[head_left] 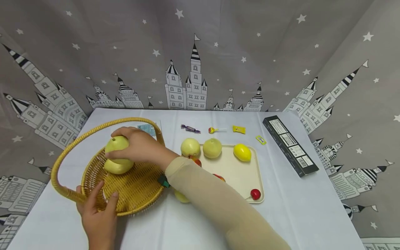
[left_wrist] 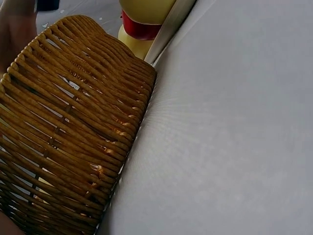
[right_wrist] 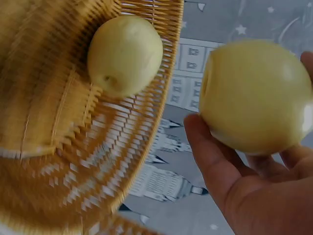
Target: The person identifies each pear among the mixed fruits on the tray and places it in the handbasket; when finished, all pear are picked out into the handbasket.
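My right hand (head_left: pixel 137 144) holds a round pale yellow-green fruit (head_left: pixel 116 143) over the left part of a wicker basket (head_left: pixel 137 194). In the right wrist view, the fingers (right_wrist: pixel 210 156) curl under this fruit (right_wrist: pixel 257 95), beside the basket's rim. A second yellow-green fruit (head_left: pixel 118 167) lies inside the basket, partly hidden below the held one. My left hand (head_left: pixel 98 215) grips the basket's near-left rim by the foot of its arched handle (head_left: pixel 67 152). The left wrist view shows the basket's woven side (left_wrist: pixel 73 122) close up.
Right of the basket, a cream tray (head_left: pixel 240 177) bears several fruits, a lemon (head_left: pixel 242 152) and a red ball on a stick (head_left: pixel 255 194), partly behind my right sleeve (head_left: pixel 212 201). Wrapped sweets (head_left: pixel 239 129) lie behind it. A black box (head_left: pixel 290 146) sits at right.
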The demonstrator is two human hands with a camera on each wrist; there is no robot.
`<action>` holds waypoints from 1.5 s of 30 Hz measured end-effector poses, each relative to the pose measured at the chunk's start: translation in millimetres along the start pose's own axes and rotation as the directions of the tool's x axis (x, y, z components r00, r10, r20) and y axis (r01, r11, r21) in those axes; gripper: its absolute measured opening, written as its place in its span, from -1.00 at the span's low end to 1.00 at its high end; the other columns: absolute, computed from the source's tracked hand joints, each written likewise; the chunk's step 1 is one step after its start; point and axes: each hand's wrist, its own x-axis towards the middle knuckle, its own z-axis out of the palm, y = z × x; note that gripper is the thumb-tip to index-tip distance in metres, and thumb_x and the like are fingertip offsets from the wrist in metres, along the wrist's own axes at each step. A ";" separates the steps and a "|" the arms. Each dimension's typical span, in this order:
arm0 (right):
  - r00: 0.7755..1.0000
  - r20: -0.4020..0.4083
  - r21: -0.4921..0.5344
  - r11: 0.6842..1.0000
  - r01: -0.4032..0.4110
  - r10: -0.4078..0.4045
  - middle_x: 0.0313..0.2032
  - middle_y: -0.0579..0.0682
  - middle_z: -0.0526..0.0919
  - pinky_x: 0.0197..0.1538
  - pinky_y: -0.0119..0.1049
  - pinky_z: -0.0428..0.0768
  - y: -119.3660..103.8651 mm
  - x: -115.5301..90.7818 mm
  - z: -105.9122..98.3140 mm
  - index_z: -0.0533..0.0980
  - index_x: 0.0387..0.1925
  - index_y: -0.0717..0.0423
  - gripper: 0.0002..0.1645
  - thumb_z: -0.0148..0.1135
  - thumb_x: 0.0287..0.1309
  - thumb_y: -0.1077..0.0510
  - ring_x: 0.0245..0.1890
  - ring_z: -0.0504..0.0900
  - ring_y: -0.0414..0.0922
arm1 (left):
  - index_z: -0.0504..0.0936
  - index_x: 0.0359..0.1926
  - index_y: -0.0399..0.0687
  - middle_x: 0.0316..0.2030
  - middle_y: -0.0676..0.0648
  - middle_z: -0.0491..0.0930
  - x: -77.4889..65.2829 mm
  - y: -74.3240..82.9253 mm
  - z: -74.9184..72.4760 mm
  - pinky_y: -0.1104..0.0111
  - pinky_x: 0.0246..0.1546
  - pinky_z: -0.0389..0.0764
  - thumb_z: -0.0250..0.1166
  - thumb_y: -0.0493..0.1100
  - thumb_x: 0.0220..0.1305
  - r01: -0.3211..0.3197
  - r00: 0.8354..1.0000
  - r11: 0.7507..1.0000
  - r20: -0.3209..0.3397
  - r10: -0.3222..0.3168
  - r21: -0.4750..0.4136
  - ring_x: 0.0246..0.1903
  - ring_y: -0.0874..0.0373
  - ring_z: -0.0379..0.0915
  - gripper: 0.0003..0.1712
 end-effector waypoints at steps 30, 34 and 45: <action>0.948 -0.118 -0.043 0.952 -0.302 0.296 0.13 -0.27 0.42 -0.07 -0.45 0.49 39.7 43.0 70.9 0.40 0.23 -0.24 -0.21 0.45 -0.06 -0.24 -0.05 0.48 -0.30 | 0.58 0.19 -0.06 0.48 0.00 -0.13 0.3 -1.7 3.3 0.42 0.37 -0.08 0.39 -0.35 0.12 -0.076 0.997 0.997 -0.014 0.075 -0.021 0.41 0.28 -0.24 -0.44; 0.951 -0.101 -0.050 0.953 -0.298 0.292 0.15 -0.23 0.41 -0.07 -0.44 0.49 42.8 41.4 70.9 0.40 0.24 -0.22 -0.21 0.46 -0.05 -0.22 -0.04 0.49 -0.28 | 0.58 0.18 -0.06 0.48 -0.01 -0.13 -2.1 -0.8 5.8 0.41 0.37 -0.10 0.39 -0.34 0.12 -0.089 0.996 0.996 -0.011 0.089 -0.008 0.42 0.28 -0.26 -0.45; 0.966 0.038 -0.220 0.945 -0.242 0.256 0.24 -0.26 0.30 0.03 -0.40 0.48 22.5 23.1 39.4 0.28 0.35 -0.28 -0.12 0.39 0.00 -0.28 0.10 0.44 -0.27 | 0.57 0.20 0.03 0.48 0.04 -0.15 -3.6 0.0 4.1 0.40 0.38 -0.10 0.40 -0.29 0.13 -0.053 0.999 0.998 -0.001 0.053 0.028 0.42 0.31 -0.27 -0.43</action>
